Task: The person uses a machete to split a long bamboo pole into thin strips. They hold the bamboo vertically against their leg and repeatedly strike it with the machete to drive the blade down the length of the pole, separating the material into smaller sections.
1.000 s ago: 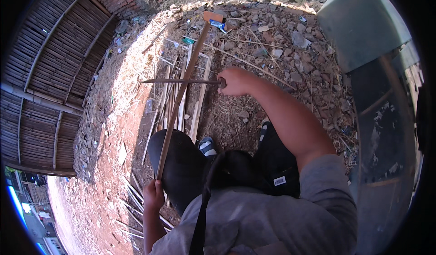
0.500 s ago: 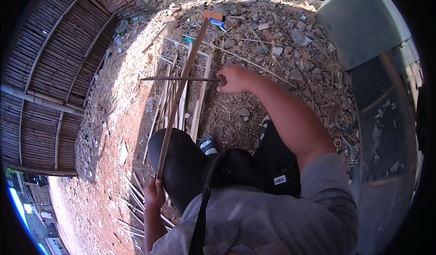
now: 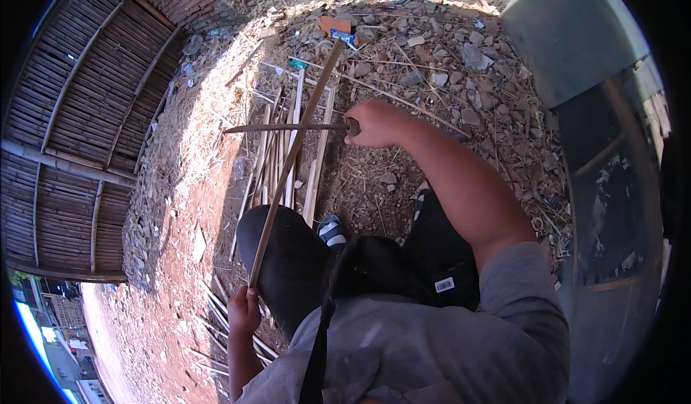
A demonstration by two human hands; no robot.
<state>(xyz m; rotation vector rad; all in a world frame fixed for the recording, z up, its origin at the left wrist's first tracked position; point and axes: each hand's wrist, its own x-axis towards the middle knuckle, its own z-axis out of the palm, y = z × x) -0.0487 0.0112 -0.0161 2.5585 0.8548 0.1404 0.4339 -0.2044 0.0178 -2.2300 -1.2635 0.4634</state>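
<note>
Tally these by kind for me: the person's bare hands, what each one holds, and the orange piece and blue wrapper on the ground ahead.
Bare hands, left hand and right hand: 2
Long, flat, tan wood-like strip: 1
Long, thin, dark blade: 1
Flat, orange-brown piece: 1
Blue crumpled wrapper: 1
Total: 6

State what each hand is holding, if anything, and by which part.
The left hand holds a long wooden strip by its near end; the right hand grips a long-bladed knife by its handle.
</note>
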